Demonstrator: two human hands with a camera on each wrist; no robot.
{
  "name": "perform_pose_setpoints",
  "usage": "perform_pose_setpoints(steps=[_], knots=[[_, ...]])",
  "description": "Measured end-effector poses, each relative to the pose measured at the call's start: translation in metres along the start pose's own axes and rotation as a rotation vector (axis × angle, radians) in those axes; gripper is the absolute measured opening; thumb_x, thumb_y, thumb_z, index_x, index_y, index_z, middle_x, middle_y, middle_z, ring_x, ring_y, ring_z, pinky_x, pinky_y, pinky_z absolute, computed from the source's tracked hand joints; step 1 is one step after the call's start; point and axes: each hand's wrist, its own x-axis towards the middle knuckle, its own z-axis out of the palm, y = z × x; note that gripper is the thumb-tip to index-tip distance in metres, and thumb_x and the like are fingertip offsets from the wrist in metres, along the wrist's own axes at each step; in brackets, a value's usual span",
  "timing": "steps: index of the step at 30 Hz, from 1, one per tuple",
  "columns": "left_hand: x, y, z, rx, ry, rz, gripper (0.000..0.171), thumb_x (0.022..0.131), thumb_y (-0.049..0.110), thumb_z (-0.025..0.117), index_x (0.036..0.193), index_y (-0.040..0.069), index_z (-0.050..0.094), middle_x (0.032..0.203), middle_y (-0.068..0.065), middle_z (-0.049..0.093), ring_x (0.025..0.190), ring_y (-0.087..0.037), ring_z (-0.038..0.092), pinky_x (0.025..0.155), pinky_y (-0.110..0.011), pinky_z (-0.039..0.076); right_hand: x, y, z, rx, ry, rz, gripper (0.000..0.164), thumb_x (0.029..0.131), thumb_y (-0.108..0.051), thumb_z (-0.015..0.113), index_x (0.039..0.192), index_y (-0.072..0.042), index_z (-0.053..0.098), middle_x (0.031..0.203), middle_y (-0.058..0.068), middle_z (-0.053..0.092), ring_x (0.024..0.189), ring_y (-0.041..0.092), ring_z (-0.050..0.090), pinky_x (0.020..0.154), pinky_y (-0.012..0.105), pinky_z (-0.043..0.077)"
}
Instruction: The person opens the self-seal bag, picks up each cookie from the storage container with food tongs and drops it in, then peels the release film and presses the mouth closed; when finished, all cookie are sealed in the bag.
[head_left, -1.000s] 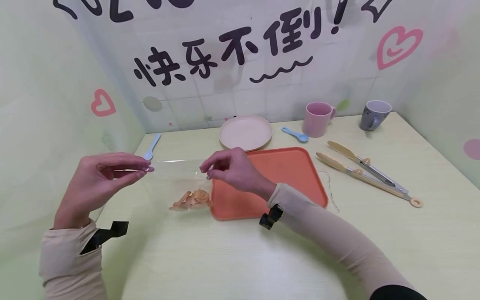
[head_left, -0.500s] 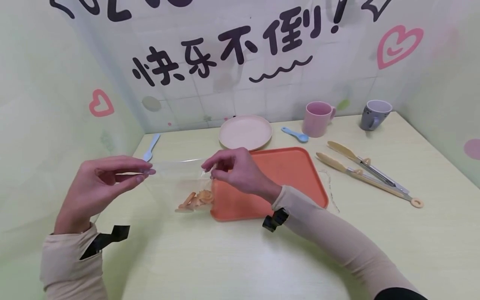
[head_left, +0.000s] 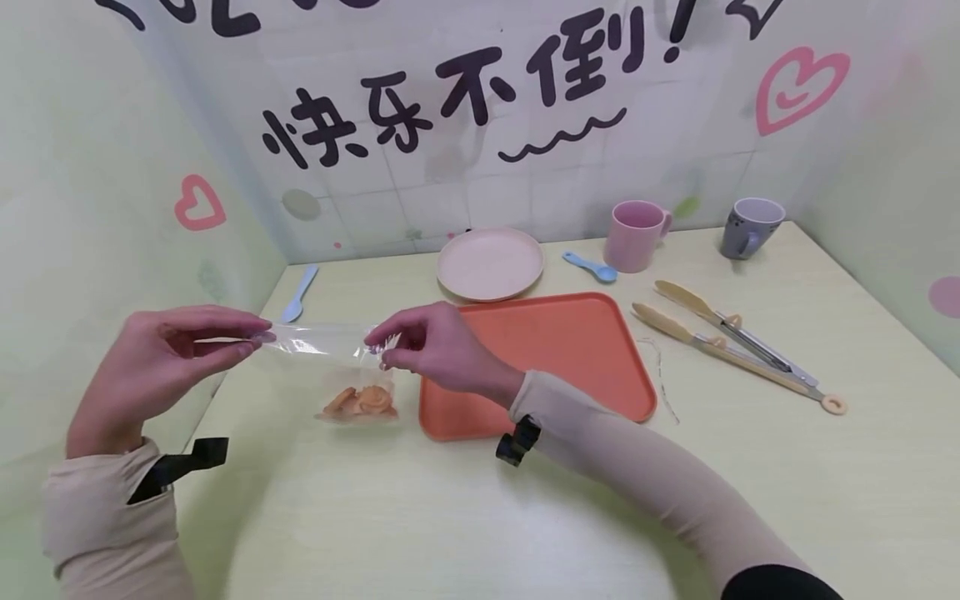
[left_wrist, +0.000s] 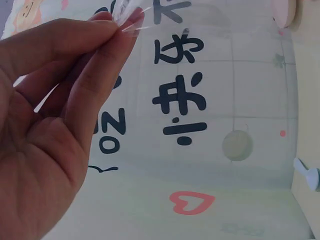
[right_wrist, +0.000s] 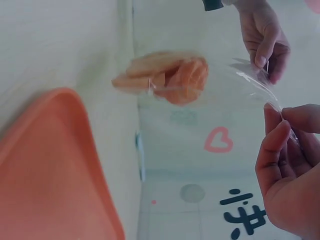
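Note:
A clear plastic bag (head_left: 324,342) hangs between my two hands, its top edge stretched level. Several orange-brown pieces (head_left: 367,402), some rounded, lie at its bottom; the right wrist view shows these pieces (right_wrist: 170,77) blurred. My left hand (head_left: 168,362) pinches the left end of the top edge between thumb and fingertips. At the other end, thumb and fingers of my right hand (head_left: 442,346) pinch the film. Close up, the left wrist view has my left hand (left_wrist: 65,95) gripping the gathered plastic. My right hand (right_wrist: 290,165) grips the bag's edge in the right wrist view.
Right of the bag lies an orange tray (head_left: 540,350), partly behind my right hand. Behind it are a pink plate (head_left: 491,265), a blue spoon (head_left: 591,267), a pink mug (head_left: 636,237) and a grey-blue mug (head_left: 752,229). Tongs (head_left: 738,350) lie at right, another blue spoon (head_left: 300,293) at left.
Both hands have shifted left with the bag, which now hangs off the tray's left edge. The pieces inside have moved left with it. Both hands keep their pinch.

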Motion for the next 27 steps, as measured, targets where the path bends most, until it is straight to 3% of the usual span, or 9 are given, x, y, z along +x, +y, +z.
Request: perform_pose_setpoints(steps=[5,8,10,13,17,20,24,27], knots=[[0.020,-0.030,0.006,0.098,-0.039,-0.154,0.030,0.089,0.011,0.076,0.119,0.006,0.073,0.100,0.015,0.077,0.090,0.000,0.074,0.078,-0.013,0.056,0.021,0.015,-0.003,-0.092,-0.017,0.090,0.024,0.090,-0.001,0.071,0.114,-0.004,0.072,0.096,0.013,0.075,0.071,0.010,0.066,0.056,0.023,0.050],[0.037,-0.048,0.015,0.120,-0.034,-0.186,0.031,0.091,0.015,0.076,0.120,0.006,0.073,0.100,0.016,0.077,0.089,0.007,0.071,0.078,-0.010,0.055,0.038,0.023,-0.007,-0.166,-0.019,0.141,0.025,0.091,-0.003,0.070,0.116,-0.004,0.071,0.093,0.010,0.074,0.075,0.015,0.068,0.059,0.027,0.055],[0.048,-0.058,0.023,0.164,-0.022,-0.178,0.030,0.092,0.013,0.074,0.120,0.005,0.073,0.103,0.007,0.079,0.088,0.010,0.069,0.077,-0.007,0.053,0.049,0.028,-0.010,-0.234,-0.014,0.164,0.025,0.092,-0.005,0.069,0.117,-0.004,0.071,0.093,0.008,0.074,0.077,0.017,0.068,0.062,0.027,0.056],[0.065,-0.070,0.034,0.265,-0.041,-0.167,0.027,0.094,0.009,0.069,0.120,0.006,0.073,0.110,-0.009,0.078,0.094,-0.002,0.073,0.075,-0.009,0.053,0.061,0.037,-0.015,-0.373,-0.017,0.194,0.027,0.092,-0.008,0.069,0.118,-0.004,0.071,0.097,0.007,0.073,0.083,0.019,0.067,0.067,0.021,0.054],[0.081,-0.087,0.048,0.378,-0.181,-0.189,0.030,0.096,0.008,0.063,0.125,0.007,0.071,0.122,-0.020,0.072,0.108,-0.033,0.072,0.081,-0.030,0.060,0.070,0.052,-0.020,-0.522,-0.097,0.266,0.032,0.094,-0.013,0.069,0.124,-0.005,0.068,0.107,0.006,0.074,0.094,0.015,0.068,0.075,0.019,0.051],[0.087,-0.099,0.056,0.409,-0.275,-0.224,0.035,0.096,0.009,0.060,0.130,0.006,0.067,0.127,-0.022,0.069,0.115,-0.040,0.068,0.088,-0.047,0.058,0.074,0.061,-0.021,-0.567,-0.181,0.310,0.041,0.095,-0.016,0.068,0.133,-0.003,0.063,0.120,0.009,0.071,0.105,0.018,0.068,0.086,0.024,0.055],[0.093,-0.111,0.066,0.479,-0.343,-0.211,0.041,0.096,0.010,0.058,0.137,0.004,0.061,0.134,-0.027,0.063,0.120,-0.045,0.063,0.094,-0.055,0.053,0.076,0.072,-0.023,-0.638,-0.244,0.360,0.052,0.096,-0.020,0.067,0.144,-0.005,0.052,0.136,0.012,0.063,0.119,0.023,0.065,0.101,0.034,0.052],[0.098,-0.116,0.075,0.549,-0.404,-0.190,0.046,0.096,0.012,0.055,0.141,0.001,0.055,0.140,-0.031,0.056,0.119,-0.048,0.060,0.101,-0.058,0.048,0.076,0.077,-0.024,-0.717,-0.265,0.384,0.058,0.096,-0.024,0.066,0.148,-0.009,0.047,0.140,0.011,0.062,0.122,0.022,0.062,0.106,0.033,0.049]])
